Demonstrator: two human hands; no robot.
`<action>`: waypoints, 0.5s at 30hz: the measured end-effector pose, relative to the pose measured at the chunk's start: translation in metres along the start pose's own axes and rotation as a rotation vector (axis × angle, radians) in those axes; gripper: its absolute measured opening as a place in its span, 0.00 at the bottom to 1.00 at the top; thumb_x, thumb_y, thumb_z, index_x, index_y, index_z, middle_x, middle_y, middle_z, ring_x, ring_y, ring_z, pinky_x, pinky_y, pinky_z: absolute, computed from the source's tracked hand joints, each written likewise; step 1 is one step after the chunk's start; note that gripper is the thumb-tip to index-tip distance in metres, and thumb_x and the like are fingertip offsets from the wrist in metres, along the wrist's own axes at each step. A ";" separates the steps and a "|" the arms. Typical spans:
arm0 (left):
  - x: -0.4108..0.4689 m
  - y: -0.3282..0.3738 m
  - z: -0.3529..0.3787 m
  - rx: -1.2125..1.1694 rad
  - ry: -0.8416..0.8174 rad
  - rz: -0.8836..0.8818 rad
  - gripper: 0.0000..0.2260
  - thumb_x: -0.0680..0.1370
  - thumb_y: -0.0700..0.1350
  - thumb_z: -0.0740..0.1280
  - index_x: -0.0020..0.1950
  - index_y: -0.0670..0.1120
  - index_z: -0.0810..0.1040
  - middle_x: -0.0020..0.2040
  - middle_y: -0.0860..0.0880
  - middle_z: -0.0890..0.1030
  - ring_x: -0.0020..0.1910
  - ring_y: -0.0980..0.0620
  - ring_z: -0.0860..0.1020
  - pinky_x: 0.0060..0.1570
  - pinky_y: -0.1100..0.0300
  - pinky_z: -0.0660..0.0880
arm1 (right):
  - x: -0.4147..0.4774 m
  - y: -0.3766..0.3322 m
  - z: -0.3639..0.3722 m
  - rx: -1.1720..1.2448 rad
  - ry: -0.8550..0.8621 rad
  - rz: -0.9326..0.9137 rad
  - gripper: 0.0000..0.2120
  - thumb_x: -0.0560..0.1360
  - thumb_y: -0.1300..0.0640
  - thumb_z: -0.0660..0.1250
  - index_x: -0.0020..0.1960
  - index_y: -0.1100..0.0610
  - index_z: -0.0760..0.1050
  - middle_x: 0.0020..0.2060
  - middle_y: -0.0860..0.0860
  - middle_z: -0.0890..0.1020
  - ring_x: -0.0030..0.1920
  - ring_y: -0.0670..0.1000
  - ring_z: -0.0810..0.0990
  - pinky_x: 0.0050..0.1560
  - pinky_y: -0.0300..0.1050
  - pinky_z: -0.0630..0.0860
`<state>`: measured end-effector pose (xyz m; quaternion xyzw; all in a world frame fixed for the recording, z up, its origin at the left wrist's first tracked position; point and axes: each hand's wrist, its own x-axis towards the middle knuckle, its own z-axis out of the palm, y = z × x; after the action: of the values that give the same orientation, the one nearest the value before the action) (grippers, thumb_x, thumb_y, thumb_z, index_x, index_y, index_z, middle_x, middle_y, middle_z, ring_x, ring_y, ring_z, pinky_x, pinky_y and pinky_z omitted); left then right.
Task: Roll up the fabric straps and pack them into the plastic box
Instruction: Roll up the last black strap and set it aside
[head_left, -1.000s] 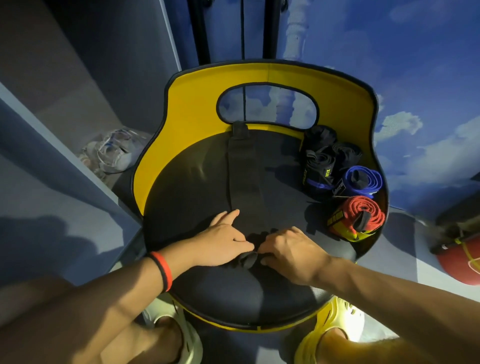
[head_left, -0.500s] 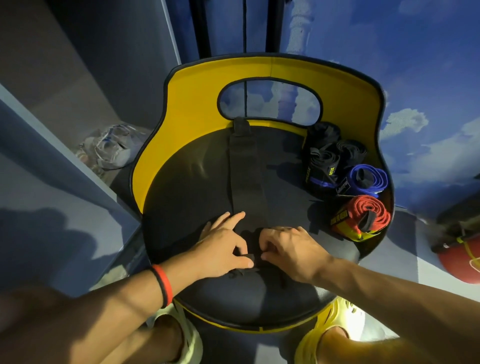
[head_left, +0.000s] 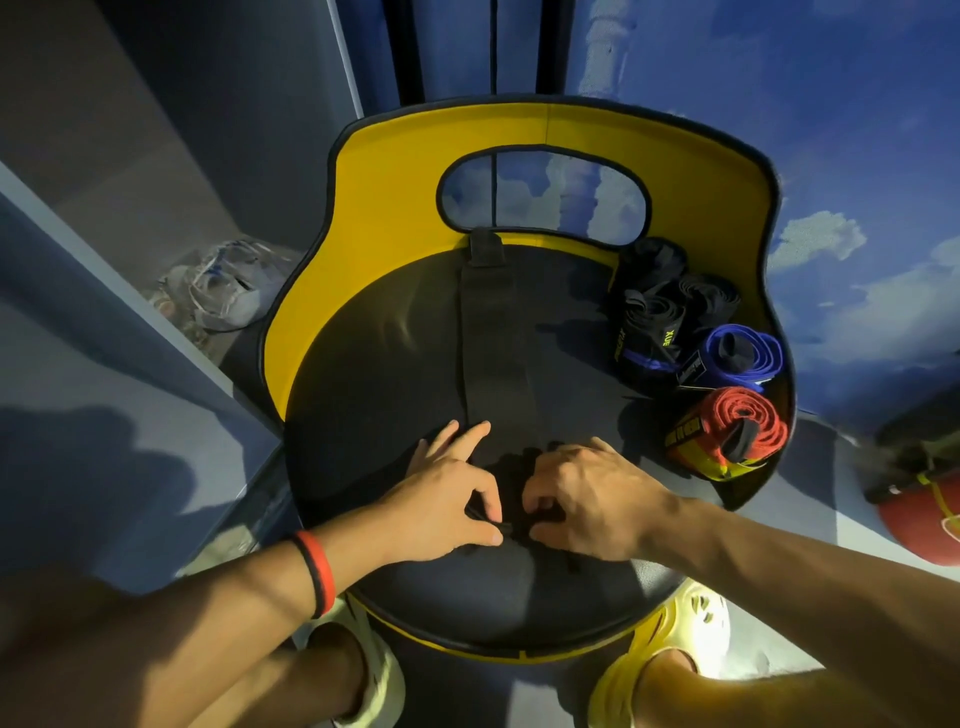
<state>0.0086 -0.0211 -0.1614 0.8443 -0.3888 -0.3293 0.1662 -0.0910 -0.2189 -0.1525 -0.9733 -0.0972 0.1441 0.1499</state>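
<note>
Left hand (head_left: 441, 506) and right hand (head_left: 587, 501) pinch the rolled end of the black strap (head_left: 496, 353) near the seat (head_left: 374, 374) front edge. Rolled straps (head_left: 743, 421) crowd the right rim.

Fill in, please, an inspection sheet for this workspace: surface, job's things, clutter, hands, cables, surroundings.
Surface: round black seat with a yellow backrest.
Job's things: black strap lies flat along the middle of the seat, its near end partly rolled; red roll, blue roll and black rolls lie at the seat's right edge.
Clutter: clear plastic thing on the grey ledge at left; cannot tell whether it is the box.
Hands: left hand and right hand both grip the strap's rolled end.
Cables: nothing seen.
Surroundings: blue wall painted with clouds; red object at the right edge.
</note>
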 end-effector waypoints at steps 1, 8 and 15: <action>0.000 0.001 0.000 0.005 -0.005 -0.007 0.05 0.75 0.51 0.77 0.44 0.56 0.82 0.84 0.56 0.44 0.82 0.50 0.35 0.79 0.39 0.39 | 0.000 -0.001 -0.002 -0.026 -0.016 -0.009 0.11 0.77 0.41 0.65 0.53 0.45 0.80 0.50 0.44 0.77 0.55 0.48 0.75 0.63 0.51 0.68; 0.001 0.004 -0.001 0.002 -0.035 -0.032 0.06 0.72 0.50 0.79 0.40 0.54 0.83 0.84 0.58 0.43 0.82 0.50 0.34 0.79 0.38 0.38 | 0.003 -0.002 0.004 0.012 -0.051 0.026 0.09 0.76 0.44 0.67 0.49 0.48 0.78 0.46 0.43 0.79 0.53 0.47 0.76 0.68 0.51 0.64; -0.002 0.003 -0.001 0.017 -0.038 -0.005 0.05 0.77 0.54 0.75 0.42 0.54 0.84 0.84 0.59 0.42 0.81 0.50 0.34 0.79 0.40 0.37 | 0.010 0.004 -0.002 0.043 -0.140 0.026 0.06 0.81 0.47 0.64 0.54 0.46 0.78 0.48 0.43 0.82 0.55 0.46 0.76 0.67 0.46 0.55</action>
<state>0.0068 -0.0217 -0.1584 0.8401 -0.3926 -0.3425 0.1509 -0.0804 -0.2208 -0.1542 -0.9586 -0.0915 0.2159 0.1618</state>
